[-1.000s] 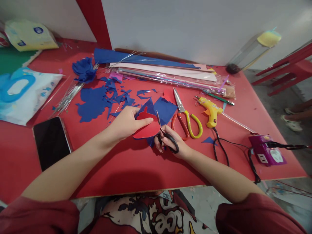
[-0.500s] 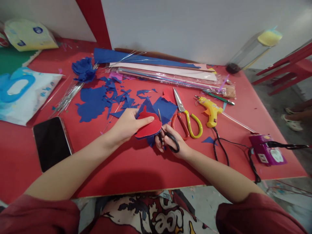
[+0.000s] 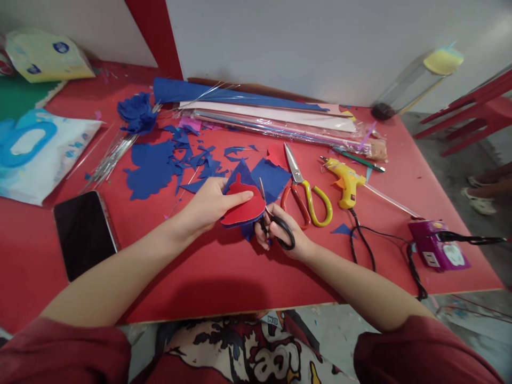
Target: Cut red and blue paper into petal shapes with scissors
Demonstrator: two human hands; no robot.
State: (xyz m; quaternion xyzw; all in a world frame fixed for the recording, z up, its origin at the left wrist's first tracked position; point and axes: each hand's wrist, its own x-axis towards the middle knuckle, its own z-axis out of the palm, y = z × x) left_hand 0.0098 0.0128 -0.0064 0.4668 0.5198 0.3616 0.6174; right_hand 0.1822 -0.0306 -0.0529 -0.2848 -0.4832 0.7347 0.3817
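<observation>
My left hand point(image 3: 216, 201) pinches a red petal-shaped template point(image 3: 244, 208) together with blue paper point(image 3: 239, 172) beneath it, thumb on top. My right hand point(image 3: 282, 232) has its fingers in the handles of small black-handled scissors point(image 3: 285, 234). Their blades stand parted at the right edge of the template and the blue paper. A blue square point(image 3: 272, 178) lies just behind my hands. Several cut blue petal shapes point(image 3: 150, 168) and scraps point(image 3: 208, 162) lie to the left. Larger scissors point(image 3: 296, 170) with red and yellow handles rest to the right.
A yellow glue gun point(image 3: 348, 184) lies at right, its cord near a purple power box point(image 3: 436, 248). At left are a phone point(image 3: 86, 234), a wipes pack point(image 3: 52, 154), wires point(image 3: 114, 157) and a blue paper flower point(image 3: 138, 114). Wrapped sticks point(image 3: 272, 125) line the back.
Almost nothing differs. Both hands, the template and the scissors keep nearly the same place, with only a very slight shift of the view.
</observation>
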